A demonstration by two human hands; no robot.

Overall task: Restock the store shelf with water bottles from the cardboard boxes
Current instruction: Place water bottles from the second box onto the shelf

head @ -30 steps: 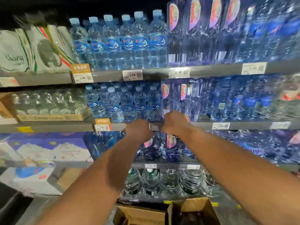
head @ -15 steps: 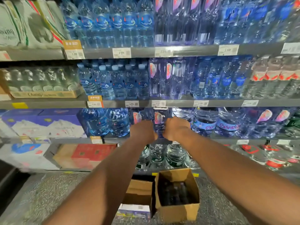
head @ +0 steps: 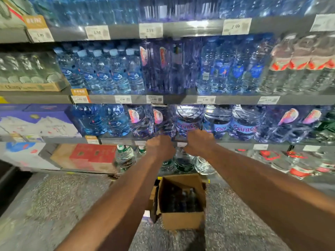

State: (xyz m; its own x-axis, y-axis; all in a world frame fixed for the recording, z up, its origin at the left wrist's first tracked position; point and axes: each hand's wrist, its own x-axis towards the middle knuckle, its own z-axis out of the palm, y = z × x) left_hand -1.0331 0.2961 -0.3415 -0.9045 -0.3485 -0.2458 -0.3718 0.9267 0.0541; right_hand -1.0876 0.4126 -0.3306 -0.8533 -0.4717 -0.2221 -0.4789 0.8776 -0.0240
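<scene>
Both hands have sunk since half a second ago, from the bottle bodies down to the front lip of the shelf (head: 233,142) straight above the cardboard box (head: 183,220). The forearms reach out long and nearly straight over the box, converging toward that lip. The left hand (head: 159,147) lies above the box's left wall, knuckles up, its back toward the camera. The right hand (head: 199,142) lies above the box's right wall, a little higher, wrist bent down. The fingers point away behind the backs of the hands, so I cannot tell whether they are curled on anything or loose.

A narrow gap shows between the hands, directly over the box. Higher above the box, a tall purple bottle (head: 163,122) stands at the shelf's front edge, packed between neighbours on both sides; whether the left hand touches its base is unclear. The box sits on the speckled floor (head: 63,205), flaps up, with dark bottles (head: 183,200) standing inside. Bare floor spreads left and right of the box. Behind the box, round clear bottles (head: 184,161) crowd the lowest tier.
</scene>
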